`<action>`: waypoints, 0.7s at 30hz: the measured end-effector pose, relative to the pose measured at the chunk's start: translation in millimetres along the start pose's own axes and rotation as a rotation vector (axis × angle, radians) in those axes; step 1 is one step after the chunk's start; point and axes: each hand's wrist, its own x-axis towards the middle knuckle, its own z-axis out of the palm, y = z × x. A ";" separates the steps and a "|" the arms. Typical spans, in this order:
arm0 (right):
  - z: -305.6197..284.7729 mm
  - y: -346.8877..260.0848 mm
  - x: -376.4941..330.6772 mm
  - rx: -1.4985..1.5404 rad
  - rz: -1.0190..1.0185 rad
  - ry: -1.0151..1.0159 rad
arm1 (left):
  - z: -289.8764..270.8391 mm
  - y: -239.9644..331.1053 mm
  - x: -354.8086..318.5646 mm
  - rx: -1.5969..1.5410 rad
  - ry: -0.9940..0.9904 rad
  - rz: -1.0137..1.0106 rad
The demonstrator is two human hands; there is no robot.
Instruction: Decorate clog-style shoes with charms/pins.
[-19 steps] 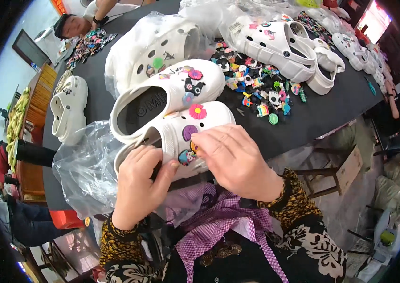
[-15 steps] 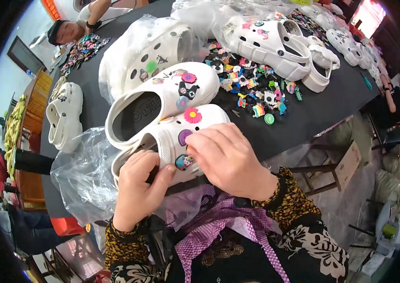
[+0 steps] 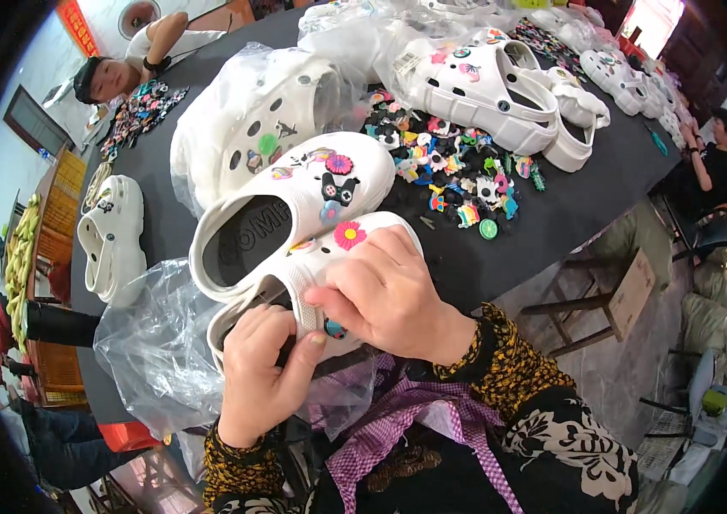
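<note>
A white clog (image 3: 385, 224) with a pink flower charm (image 3: 350, 236) lies nearest me on the table. My left hand (image 3: 265, 364) grips its near side, thumb on the outside and fingers inside the opening. Across its upper curls my right hand (image 3: 393, 295), its thumb pressed by the strap and its fingers wrapped over the front. Between the two hands part of a teal charm (image 3: 334, 329) shows; the upper beneath my right hand is hidden. Touching this shoe on its far side is a second white clog (image 3: 372, 163), with a flower charm and a black game-controller charm (image 3: 338, 190).
Loose colourful charms (image 3: 466, 171) are heaped beyond the clogs on the black table (image 3: 543, 218). Bagged white clogs (image 3: 235, 120) stand behind, and clear plastic (image 3: 154, 351) lies at left. Other people sit at the far left and right, and a wooden stool (image 3: 595, 300) stands below the right edge.
My right hand has shifted down and left, from fingertips on a purple charm to covering it, thumb now by the strap. My left hand still grips the clog's side.
</note>
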 end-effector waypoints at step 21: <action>-1.9 1.6 -3.3 -0.019 -0.022 0.025 | 2.1 -1.5 0.6 0.052 0.032 0.075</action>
